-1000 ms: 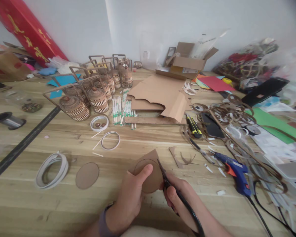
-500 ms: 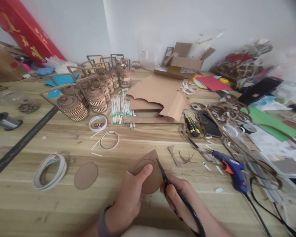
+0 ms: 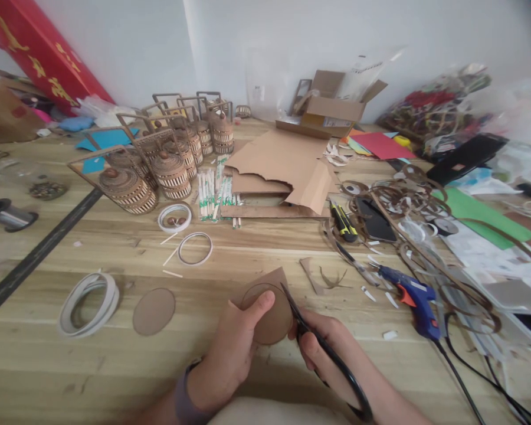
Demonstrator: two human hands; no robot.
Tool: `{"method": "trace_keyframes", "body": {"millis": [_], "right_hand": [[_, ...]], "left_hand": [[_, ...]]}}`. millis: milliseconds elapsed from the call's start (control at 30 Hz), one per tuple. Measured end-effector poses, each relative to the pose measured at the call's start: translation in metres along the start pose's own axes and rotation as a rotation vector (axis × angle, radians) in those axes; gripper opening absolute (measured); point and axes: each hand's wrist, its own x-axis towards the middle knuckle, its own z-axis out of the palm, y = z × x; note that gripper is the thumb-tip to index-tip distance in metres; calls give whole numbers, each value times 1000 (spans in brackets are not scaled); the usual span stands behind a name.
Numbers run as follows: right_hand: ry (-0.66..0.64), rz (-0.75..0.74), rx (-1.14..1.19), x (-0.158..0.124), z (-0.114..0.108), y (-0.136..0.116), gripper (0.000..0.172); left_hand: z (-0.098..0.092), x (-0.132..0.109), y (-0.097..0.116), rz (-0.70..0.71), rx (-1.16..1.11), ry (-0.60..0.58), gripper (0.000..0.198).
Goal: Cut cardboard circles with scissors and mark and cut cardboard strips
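Note:
My left hand (image 3: 230, 345) is closed on a piece of brown cardboard (image 3: 275, 321), thumb pressed flat on top. A drawn circle outline shows on this piece, and a corner of it juts up at the top. My right hand (image 3: 331, 348) grips black-handled scissors (image 3: 343, 369), their blades against the cardboard's right edge. Left of my left hand, a cut cardboard disc (image 3: 154, 311) lies flat on the table. Beyond the hands are thin curved cardboard offcuts (image 3: 312, 275).
Small woven lidded baskets (image 3: 127, 190) with tall handles stand at the back left. Tape rolls (image 3: 88, 304) lie at left. Torn cardboard (image 3: 274, 153) covers the back middle. At right are a blue glue gun (image 3: 418, 301) with its cord, a box cutter (image 3: 344, 221) and tangled brown strips (image 3: 418, 195).
The whole view has shifted very slightly. Both hands keep their grip, and the scissor handles appear tilted a little further right at the bottom.

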Motion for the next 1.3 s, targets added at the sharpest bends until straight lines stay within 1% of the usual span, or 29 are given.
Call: {"method": "trace_keyframes", "body": {"millis": [133, 333, 533, 700, 867, 1067, 1300], "right_hand": [[-3, 29, 26, -1, 1, 1, 69], [16, 34, 52, -1, 4, 0, 70], [11, 51, 46, -1, 5, -1, 70], [10, 36, 55, 0, 6, 0, 69], [22, 53, 41, 0, 4, -2, 70], [11, 31, 40, 0, 3, -1, 69], [-11, 50, 27, 4, 1, -1, 70]], "left_hand": [[0, 1, -1, 39, 6, 20, 75], [-1, -1, -2, -11, -18, -4, 77], [-1, -1, -2, 6, -14, 0, 75], [0, -3, -1, 19, 10, 20, 78], [1, -5, 2, 21, 1, -7, 79], [1, -3, 0, 0, -10, 27, 81], [-1, 2, -3, 43, -24, 22, 76]]}}
